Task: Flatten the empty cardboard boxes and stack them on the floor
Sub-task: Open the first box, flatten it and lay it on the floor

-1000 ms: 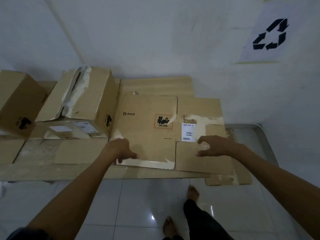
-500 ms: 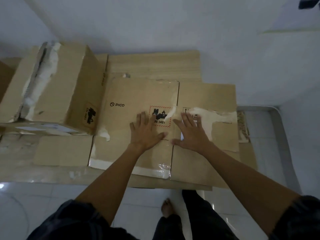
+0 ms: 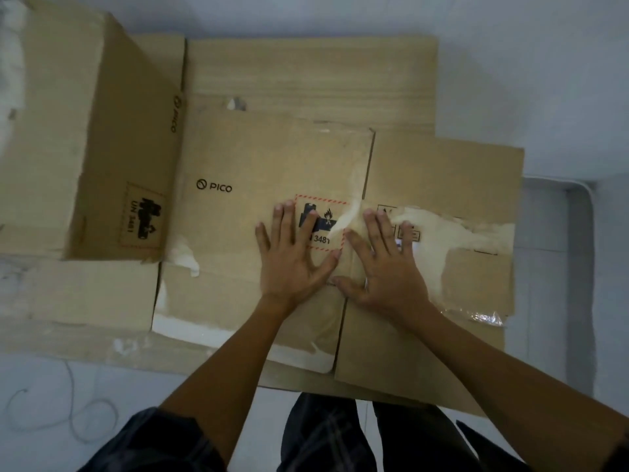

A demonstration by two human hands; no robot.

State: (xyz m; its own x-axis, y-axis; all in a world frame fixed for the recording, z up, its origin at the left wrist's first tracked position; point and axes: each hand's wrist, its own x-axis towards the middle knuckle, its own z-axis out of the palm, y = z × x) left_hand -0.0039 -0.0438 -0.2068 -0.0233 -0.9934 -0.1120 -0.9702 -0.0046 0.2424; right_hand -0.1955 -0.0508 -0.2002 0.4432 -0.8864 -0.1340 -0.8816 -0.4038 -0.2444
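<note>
A flattened brown PICO box point(image 3: 245, 158) lies on top of other flat cardboard sheets point(image 3: 306, 69) on the floor. My left hand point(image 3: 292, 253) presses palm-down on its red-bordered UN 3481 label, fingers spread. My right hand point(image 3: 384, 267) presses flat just to the right, over the box's centre fold and a torn white label. Neither hand grips anything. An unflattened PICO box point(image 3: 85, 131) stands at the left, touching the flat one's edge.
A white wall point(image 3: 510, 46) runs behind the cardboard. White floor tiles point(image 3: 51, 403) lie in front, with a loose thin string point(image 3: 68, 413) at the lower left. A raised grey floor edge point(image 3: 578, 233) sits at the right. My legs are below.
Both hands moved from the box's near edge to its middle and now press flat. My head has come lower and closer over the cardboard.
</note>
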